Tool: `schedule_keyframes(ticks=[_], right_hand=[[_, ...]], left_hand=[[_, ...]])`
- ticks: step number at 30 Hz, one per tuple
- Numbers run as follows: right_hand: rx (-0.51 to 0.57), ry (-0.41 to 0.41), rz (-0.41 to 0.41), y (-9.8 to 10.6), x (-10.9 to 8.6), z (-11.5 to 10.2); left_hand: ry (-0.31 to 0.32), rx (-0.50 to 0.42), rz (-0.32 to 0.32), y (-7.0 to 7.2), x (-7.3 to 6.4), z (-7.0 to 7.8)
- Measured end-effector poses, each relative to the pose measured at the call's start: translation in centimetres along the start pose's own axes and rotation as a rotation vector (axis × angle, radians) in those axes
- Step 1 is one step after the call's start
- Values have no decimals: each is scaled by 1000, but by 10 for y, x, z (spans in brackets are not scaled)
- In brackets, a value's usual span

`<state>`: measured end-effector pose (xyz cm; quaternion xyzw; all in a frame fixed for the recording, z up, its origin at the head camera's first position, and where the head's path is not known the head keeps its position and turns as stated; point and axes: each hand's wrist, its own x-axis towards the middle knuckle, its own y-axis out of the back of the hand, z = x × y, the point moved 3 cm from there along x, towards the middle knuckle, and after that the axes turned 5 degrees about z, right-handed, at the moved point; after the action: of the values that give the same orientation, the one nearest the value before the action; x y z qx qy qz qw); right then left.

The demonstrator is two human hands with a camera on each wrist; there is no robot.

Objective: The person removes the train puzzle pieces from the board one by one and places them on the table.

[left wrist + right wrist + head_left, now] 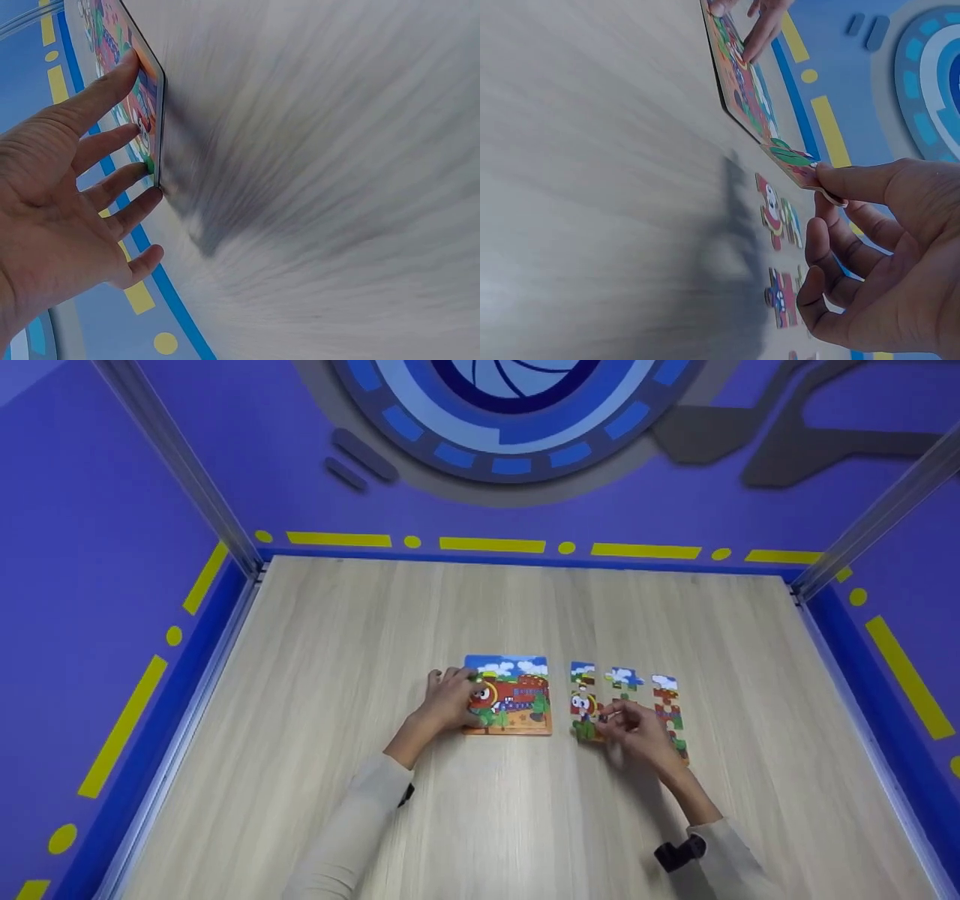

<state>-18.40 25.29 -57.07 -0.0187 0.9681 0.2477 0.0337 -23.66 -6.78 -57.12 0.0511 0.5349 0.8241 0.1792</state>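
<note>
A square jigsaw board (517,721), showing a red train under a blue sky, lies on the table. My left hand (450,701) is spread at its left side, thumb and fingertips touching the picture; the left wrist view shows the fingers (112,146) fairly straight. To the right of the board, my right hand (637,731) pinches a jigsaw piece (789,156) with green leaves between thumb and forefinger, raised above the table. Beyond it lie loose pieces, among them one with a cartoon eye face (771,206) and a red one (781,298).
More loose pieces stand in rough columns: a sky piece (583,670), a cloud piece (624,677) and another cloud piece (664,682) at the far right. The wooden tabletop (375,615) meets blue-purple walls (480,521) at the back and both sides.
</note>
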Motion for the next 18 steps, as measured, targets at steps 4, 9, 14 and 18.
schedule_keyframes(ticks=[4, 9, 14, 18], right_hand=[[-31, -3, 13, 5, -1, 5], [-69, -40, 14, 11, -3, 12], [-36, -50, 0, 20, -7, 14], [-26, -79, -20, 29, -11, 18]], left_hand=[[4, 2, -5, -1, 0, 0], [2, 17, -2, 0, 0, 0], [-9, 8, 0, 0, 1, -1], [-3, 18, -3, -1, 1, -2]])
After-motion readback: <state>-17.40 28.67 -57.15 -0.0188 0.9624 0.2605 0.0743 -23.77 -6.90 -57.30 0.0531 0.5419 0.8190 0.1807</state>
